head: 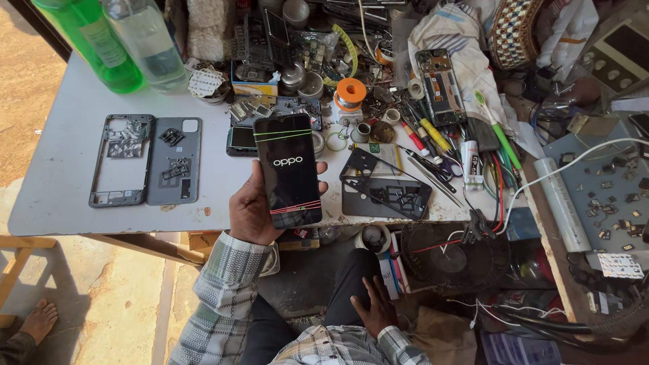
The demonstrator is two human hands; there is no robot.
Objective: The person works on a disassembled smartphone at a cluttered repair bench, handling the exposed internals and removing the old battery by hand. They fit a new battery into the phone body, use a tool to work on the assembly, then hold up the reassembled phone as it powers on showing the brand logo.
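Observation:
My left hand (251, 211) grips a black smartphone (287, 169) upright over the front edge of the white table (61, 169). Its screen is lit with a white logo and crossed by thin green and red lines. My right hand (374, 307) rests flat on my dark trouser leg below the table, fingers apart, holding nothing. A grey phone frame (122, 160) and a grey back cover (174, 161) lie side by side on the table to the left. A black phone frame (385, 188) lies just right of the held phone.
Green (91, 40) and clear (150, 44) bottles stand at the back left. Small parts, a solder spool (351, 91), an opened phone (439, 86), screwdrivers and tweezers crowd the back and right. A small black fan (449, 257) and wires sit below. Another person's bare foot (38, 321) is at lower left.

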